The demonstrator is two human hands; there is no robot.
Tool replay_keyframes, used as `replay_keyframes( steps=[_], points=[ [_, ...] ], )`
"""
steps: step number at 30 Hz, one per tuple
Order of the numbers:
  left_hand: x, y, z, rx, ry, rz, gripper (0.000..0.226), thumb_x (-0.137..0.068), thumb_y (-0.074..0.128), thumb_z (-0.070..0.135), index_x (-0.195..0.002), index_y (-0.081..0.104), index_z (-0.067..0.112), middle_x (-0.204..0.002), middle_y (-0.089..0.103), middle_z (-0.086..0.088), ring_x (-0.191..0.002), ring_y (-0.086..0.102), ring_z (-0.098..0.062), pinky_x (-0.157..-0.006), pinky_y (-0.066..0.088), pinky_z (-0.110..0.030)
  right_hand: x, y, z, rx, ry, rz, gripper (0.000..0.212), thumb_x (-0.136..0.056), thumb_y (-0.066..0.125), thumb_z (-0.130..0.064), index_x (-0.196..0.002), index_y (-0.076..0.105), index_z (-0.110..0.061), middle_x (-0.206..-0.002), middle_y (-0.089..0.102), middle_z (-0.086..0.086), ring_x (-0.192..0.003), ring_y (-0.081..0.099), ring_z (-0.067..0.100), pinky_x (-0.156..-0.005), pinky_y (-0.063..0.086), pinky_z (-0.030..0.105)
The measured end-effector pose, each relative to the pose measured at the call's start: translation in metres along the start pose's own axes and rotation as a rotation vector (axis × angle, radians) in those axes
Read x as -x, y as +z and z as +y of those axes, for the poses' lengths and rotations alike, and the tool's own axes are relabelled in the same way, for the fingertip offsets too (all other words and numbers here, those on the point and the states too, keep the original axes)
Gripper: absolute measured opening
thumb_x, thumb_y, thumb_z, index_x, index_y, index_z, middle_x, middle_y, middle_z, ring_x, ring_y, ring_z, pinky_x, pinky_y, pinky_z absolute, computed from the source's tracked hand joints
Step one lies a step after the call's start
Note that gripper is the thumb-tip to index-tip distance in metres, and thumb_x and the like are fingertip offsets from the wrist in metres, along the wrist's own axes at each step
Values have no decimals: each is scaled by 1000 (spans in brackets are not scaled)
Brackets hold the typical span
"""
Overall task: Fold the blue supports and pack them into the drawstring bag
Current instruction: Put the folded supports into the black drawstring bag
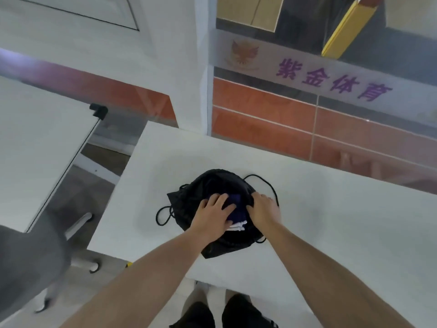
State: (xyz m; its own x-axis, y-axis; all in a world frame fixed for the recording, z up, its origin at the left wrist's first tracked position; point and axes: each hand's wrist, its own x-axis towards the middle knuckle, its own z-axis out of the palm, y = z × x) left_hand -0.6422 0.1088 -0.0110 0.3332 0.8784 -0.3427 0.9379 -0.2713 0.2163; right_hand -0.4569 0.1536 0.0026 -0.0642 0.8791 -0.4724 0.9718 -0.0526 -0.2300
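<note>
While the left hand [214, 214] lies flat with fingers spread, pressing on the blue supports [234, 200], the right hand [263, 209] curls its fingers over the right rim of the black drawstring bag [212, 183] and grips it; supports folded, sitting in the bag's open mouth, white edges showing at their near end; bag at frame centre on the white table [343, 209]; black cords [163, 217] loop out left and right; whiteboard [35, 143] at left; lettered glass wall [331, 79] at upper right.

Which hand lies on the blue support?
The left hand, flat on the blue support; the right hand grips the bag rim instead.
</note>
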Motion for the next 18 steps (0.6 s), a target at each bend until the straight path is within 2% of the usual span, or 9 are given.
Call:
replay_keyframes(
  steps=[2,6,9,11,15,18],
  points=[
    [-4,5,-3,-24,17,13,54,-94,44,54,-144,32,40,-153,27,-1,-139,27,-30,-110,32,-52,-6,3,0,-50,37,33,14,-93,53,-26,-103,60,-20,-98,68,4,-91,64,30,-70,48,35],
    [-8,9,0,-47,52,81,60,-90,35,66,-146,27,46,-146,35,-7,-131,36,-33,-108,31,-57,-12,5,4,-60,60,62,11,-92,49,-20,-88,59,-19,-90,66,3,-78,61,28,-62,40,31],
    [-12,10,10,-65,110,97,61,-88,30,71,-141,37,41,-150,32,-10,-135,32,-35,-111,27,-58,-11,1,7,-48,43,76,13,-94,49,-19,-91,61,-17,-91,66,3,-74,54,24,-63,38,30],
    [-15,13,14,-103,149,74,59,-88,36,67,-139,41,36,-152,28,-9,-135,32,-35,-110,29,-56,-10,-1,8,-33,30,80,14,-95,49,-20,-94,63,-16,-93,66,4,-76,57,25,-64,39,30],
    [-13,17,6,-171,191,6,55,-88,51,62,-134,49,32,-151,30,-8,-130,34,-36,-106,35,-53,-18,-11,13,-19,28,124,13,-91,52,-18,-95,63,-16,-92,66,5,-84,63,31,-66,46,34],
    [-8,20,-3,-214,202,-33,50,-90,50,60,-132,51,32,-153,28,-6,-133,30,-37,-107,32,-55,-26,-24,16,-20,49,154,15,-89,51,-14,-94,64,-16,-93,67,5,-84,63,31,-71,53,38]
  ],
)
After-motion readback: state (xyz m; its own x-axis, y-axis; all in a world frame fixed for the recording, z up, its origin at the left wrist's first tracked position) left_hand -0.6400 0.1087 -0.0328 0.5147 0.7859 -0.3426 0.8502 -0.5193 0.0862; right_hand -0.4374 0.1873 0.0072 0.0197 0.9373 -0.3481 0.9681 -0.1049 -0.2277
